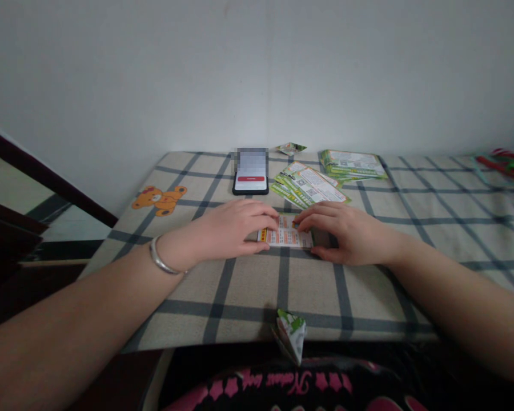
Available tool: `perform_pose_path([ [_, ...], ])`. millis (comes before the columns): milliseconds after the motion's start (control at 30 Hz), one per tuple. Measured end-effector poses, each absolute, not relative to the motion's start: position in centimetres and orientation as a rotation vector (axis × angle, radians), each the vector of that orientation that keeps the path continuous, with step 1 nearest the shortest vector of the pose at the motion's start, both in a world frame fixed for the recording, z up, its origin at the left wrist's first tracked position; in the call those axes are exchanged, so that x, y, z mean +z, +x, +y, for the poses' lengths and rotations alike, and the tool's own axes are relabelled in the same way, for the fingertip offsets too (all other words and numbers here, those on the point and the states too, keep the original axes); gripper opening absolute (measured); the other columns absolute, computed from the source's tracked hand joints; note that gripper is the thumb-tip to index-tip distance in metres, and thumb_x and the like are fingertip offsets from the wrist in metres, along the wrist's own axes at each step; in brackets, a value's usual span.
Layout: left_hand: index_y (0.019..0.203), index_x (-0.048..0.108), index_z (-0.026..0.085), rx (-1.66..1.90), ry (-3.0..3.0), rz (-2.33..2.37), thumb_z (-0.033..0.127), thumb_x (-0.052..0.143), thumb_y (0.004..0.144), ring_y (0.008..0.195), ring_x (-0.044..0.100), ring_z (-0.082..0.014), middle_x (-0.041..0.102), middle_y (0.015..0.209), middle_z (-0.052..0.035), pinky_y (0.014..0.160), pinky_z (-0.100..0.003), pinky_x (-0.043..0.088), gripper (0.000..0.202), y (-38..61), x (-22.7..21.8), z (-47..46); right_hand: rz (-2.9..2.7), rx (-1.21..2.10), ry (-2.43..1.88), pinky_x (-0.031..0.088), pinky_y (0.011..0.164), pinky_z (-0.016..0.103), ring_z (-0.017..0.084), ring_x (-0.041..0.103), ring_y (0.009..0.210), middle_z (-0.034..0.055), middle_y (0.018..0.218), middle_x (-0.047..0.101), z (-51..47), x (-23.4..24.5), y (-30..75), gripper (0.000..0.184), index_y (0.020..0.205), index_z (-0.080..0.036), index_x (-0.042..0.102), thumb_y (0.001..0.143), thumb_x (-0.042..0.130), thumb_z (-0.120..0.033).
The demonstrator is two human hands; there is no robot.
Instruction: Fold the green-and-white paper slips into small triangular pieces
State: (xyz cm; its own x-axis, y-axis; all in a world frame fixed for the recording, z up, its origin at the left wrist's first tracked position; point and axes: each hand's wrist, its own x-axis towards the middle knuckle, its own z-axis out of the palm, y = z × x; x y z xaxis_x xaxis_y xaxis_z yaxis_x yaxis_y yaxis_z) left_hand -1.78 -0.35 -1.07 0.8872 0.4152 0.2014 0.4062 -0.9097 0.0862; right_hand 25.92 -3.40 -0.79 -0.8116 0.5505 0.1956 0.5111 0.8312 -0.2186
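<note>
A small printed paper slip (285,235), white with red and yellow marks, lies flat on the checked tablecloth (248,285). My left hand (229,231) presses on its left end with fingers laid over it and thumb at its near edge; a silver bracelet (160,260) circles that wrist. My right hand (346,231) presses on the slip's right end, fingertips meeting the left hand's over the paper. Both hands lie fairly flat, fingers together.
A phone (251,171) lies behind the hands. Green printed leaflets lie fanned (310,185) and stacked (353,164) at the back right, with a folded scrap (290,148) near the wall. A folded paper piece (292,334) sits at the near table edge. Red and green items (509,165) lie far right.
</note>
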Motion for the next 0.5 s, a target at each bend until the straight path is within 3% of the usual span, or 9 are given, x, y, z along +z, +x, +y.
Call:
perform_pose_path([
  [233, 0.105, 0.066, 0.018, 0.394, 3.240, 0.594, 0.030, 0.059, 0.089, 0.106, 0.063, -0.0225, 0.069, 0.114, -0.0060, 0.093, -0.038, 0.048, 0.021, -1.48, -1.12, -0.63, -2.774, 0.138, -0.819, 0.047, 0.094, 0.044, 0.025, 0.060, 0.107, 0.0102, 0.114, 0.066, -3.37, -0.71, 25.82, 0.030, 0.108, -0.019, 0.062, 0.079, 0.064, -0.025],
  [367, 0.095, 0.068, 0.017, 0.465, 3.224, 0.616, 0.023, 0.052, 0.092, 0.093, 0.066, -0.0183, 0.072, 0.096, -0.0057, 0.084, -0.032, 0.052, 0.017, -1.27, -1.17, -1.05, -2.781, 0.122, -0.801, 0.047, 0.094, 0.043, 0.025, 0.060, 0.107, 0.0101, 0.116, 0.066, -3.42, -0.52, 25.65, 0.030, 0.107, -0.018, 0.063, 0.078, 0.063, -0.024],
  [500, 0.092, 0.067, 0.017, 0.487, 3.201, 0.623, 0.018, 0.049, 0.091, 0.089, 0.066, -0.0167, 0.071, 0.089, -0.0048, 0.081, -0.029, 0.053, 0.018, -1.23, -1.21, -1.19, -2.762, 0.135, -0.769, 0.048, 0.093, 0.042, 0.023, 0.061, 0.106, 0.0096, 0.116, 0.067, -3.32, -0.59, 25.59, 0.029, 0.107, -0.018, 0.063, 0.078, 0.062, -0.019],
])
